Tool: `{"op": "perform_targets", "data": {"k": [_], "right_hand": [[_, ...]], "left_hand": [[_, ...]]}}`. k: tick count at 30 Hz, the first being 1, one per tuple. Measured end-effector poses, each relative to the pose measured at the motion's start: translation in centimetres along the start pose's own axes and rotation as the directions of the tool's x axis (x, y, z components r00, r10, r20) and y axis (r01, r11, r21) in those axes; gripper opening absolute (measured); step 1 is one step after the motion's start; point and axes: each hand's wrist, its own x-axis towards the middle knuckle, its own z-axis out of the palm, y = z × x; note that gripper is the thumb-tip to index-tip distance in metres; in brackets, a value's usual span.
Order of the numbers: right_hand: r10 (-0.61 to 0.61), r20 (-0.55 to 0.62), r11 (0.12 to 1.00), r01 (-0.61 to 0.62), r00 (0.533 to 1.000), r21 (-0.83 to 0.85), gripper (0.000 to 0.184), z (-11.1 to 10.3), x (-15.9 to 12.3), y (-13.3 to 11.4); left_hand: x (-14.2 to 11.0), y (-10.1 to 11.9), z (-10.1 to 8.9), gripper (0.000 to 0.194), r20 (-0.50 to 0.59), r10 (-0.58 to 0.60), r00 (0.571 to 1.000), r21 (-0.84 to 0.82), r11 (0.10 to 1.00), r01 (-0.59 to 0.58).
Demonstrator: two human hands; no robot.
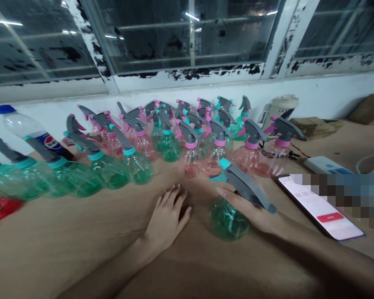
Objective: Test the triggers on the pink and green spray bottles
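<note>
My right hand [252, 209] is wrapped round the neck of a green spray bottle [227, 222] with a grey and teal trigger head. The bottle stands close to upright, and its trigger head hides part of the hand. My left hand [166, 216] lies flat on the brown table [112, 236], fingers spread, holding nothing. Beyond it are several more spray bottles: a green one [139, 168] with a teal collar, and a pink one [190, 162] with a pink collar.
Rows of pink and green spray bottles fill the back by the wall. A cola bottle [37, 133] leans at the left above a red packet [3, 207]. On the right lie a phone [324, 209], a white box [327, 165] and cardboard [314, 126], near a white tub [282, 109].
</note>
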Motion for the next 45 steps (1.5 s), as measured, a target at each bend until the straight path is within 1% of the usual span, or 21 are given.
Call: {"op": "perform_targets", "data": {"k": [3,6,9,11,14,16,19,22,26,29,33,36,38,39,43,45], "right_hand": [[-0.03,0.024,0.999,0.029,0.999,0.044,0.009,-0.1,0.1,-0.2],[0.008,0.042,1.0,-0.007,0.999,-0.021,0.013,-0.3,0.0,-0.4],[0.036,0.04,0.994,-0.032,0.999,-0.1,0.022,-0.4,-0.2,-0.5],[0.042,0.052,0.993,-0.036,0.998,-0.113,0.026,-0.5,-0.3,-0.6],[0.048,0.077,0.998,-0.044,0.996,-0.044,0.019,-0.5,-0.2,-0.5],[0.018,0.096,1.0,-0.02,0.995,0.016,0.011,-0.5,0.0,-0.5],[-0.023,0.106,0.998,0.016,0.994,0.066,0.015,-0.4,0.2,-0.5],[-0.003,0.087,0.998,-0.002,0.996,0.056,0.02,-0.2,0.1,-0.4],[0.039,0.088,0.997,-0.044,0.995,0.06,0.017,0.0,0.0,-0.2],[0.027,0.067,0.997,-0.031,0.997,0.069,0.014,0.0,-0.1,-0.4],[0.009,0.047,1.0,-0.009,0.999,-0.005,0.01,-0.2,-0.3,-0.7],[0.047,0.028,0.998,-0.046,0.998,-0.037,0.018,-0.2,-0.5,-0.6],[0.065,0.047,0.996,-0.062,0.997,-0.057,0.024,-0.1,-0.7,-0.4],[0.061,0.062,0.997,-0.058,0.996,-0.052,0.024,0.0,-0.8,-0.3],[0.026,0.095,0.999,-0.029,0.995,0.029,0.014,0.0,-0.9,-0.1],[0.008,0.105,1.0,-0.01,0.994,0.022,0.013,0.0,-0.7,-0.3]], "left_hand": [[0.0,0.0,0.0,0.037,0.002,-0.001,1.0,0.003,1.0,0.001],[0.0,0.0,0.1,0.037,-0.004,0.001,1.0,0.007,1.0,-0.001],[0.0,-0.1,0.1,0.036,-0.008,0.0,1.0,0.009,1.0,0.0],[0.0,-0.1,0.1,0.037,-0.008,-0.001,1.0,0.005,1.0,0.001],[0.0,0.0,0.0,0.037,-0.006,-0.001,1.0,-0.006,1.0,0.001],[0.0,0.0,0.0,0.036,-0.005,-0.004,1.0,-0.007,1.0,0.004],[-0.1,0.0,0.0,0.037,-0.002,-0.009,1.0,0.002,1.0,0.009],[-0.1,0.0,0.1,0.038,0.003,-0.01,1.0,0.001,1.0,0.01],[0.0,0.0,0.1,0.039,0.008,-0.012,1.0,-0.009,1.0,0.012],[0.0,0.1,0.0,0.038,0.015,-0.017,1.0,-0.009,1.0,0.017],[-0.1,0.0,0.1,0.038,0.013,-0.016,1.0,-0.003,1.0,0.016],[-0.1,0.0,0.2,0.038,0.004,-0.011,1.0,-0.002,1.0,0.011],[-0.1,0.0,0.2,0.038,0.002,-0.011,1.0,0.0,1.0,0.011],[-0.1,0.0,0.2,0.038,0.003,-0.011,1.0,0.001,1.0,0.011],[-0.1,0.0,0.2,0.039,-0.001,-0.009,1.0,0.004,1.0,0.009],[-0.1,0.0,0.2,0.039,-0.006,-0.009,1.0,0.002,1.0,0.009]]}}
